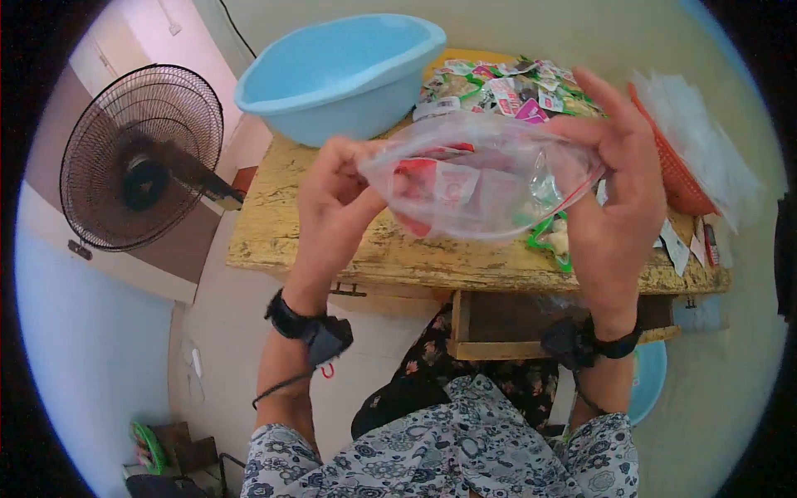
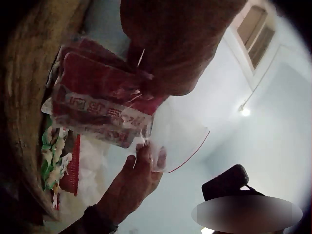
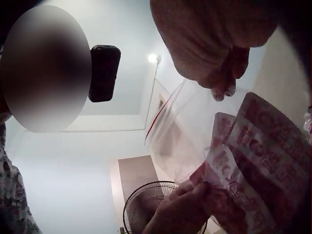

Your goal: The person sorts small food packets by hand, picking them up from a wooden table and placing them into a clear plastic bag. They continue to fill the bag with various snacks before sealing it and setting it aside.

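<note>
A: Here's the clear bag (image 1: 506,207), held up over the tabletop (image 1: 270,224), mouth gaping. Who's got what?

B: The left hand (image 1: 336,199) is closed tight, pinching the bag's left end. The right hand (image 1: 616,187) is half curled about the right end, one finger sticking up loose.

A: And inside, those red packets (image 2: 92,80), pale print across them, several overlapping! How many, I can't tell.

B: Looks to me like the step is managing that mouth with the packets already in. The next move, I'd judge, calls for even fingers at both ends so nothing spills.

A: Other containers?

B: Beyond the bag, to its left, a blue basin (image 1: 340,124); its near wall hides the bottom, so its contents are anyone's guess. Right of the bag, a red basket (image 1: 677,178) topped with clear plastic (image 1: 706,133).

A: And straight behind the bag, a heap of small packets (image 1: 498,95), green, white and purple, loose on the wood!
</note>
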Demonstrator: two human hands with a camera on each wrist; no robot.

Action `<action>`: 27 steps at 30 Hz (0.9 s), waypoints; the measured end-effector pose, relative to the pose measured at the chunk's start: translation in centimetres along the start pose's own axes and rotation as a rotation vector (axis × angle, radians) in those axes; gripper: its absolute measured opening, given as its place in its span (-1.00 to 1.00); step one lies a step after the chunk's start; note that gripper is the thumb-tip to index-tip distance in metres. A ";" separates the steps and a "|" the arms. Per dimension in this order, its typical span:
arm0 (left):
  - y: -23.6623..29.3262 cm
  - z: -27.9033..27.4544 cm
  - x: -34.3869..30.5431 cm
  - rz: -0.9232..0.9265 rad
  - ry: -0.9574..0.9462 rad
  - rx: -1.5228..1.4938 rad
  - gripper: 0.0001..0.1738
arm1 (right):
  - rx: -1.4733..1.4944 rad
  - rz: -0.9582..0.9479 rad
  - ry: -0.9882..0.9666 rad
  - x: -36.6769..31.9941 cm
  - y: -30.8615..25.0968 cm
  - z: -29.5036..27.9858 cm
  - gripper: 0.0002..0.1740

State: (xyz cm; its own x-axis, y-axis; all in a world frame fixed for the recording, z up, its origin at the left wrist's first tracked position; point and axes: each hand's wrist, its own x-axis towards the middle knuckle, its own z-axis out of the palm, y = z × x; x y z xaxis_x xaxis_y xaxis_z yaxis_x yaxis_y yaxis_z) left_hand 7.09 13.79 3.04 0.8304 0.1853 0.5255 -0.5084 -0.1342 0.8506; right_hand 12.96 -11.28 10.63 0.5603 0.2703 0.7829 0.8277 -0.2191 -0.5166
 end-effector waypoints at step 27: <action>-2.4 3.1 -3.8 -0.187 0.008 0.041 -0.24 | 0.352 0.400 -0.281 -5.3 5.1 3.3 0.16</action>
State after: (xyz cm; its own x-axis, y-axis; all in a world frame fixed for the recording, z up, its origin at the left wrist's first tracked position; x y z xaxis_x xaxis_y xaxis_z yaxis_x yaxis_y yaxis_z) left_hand 5.83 10.41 -1.05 0.9077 0.2180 0.3585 -0.3355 -0.1358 0.9322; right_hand 14.30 -10.74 2.77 0.7776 0.4792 0.4070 0.4845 -0.0443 -0.8737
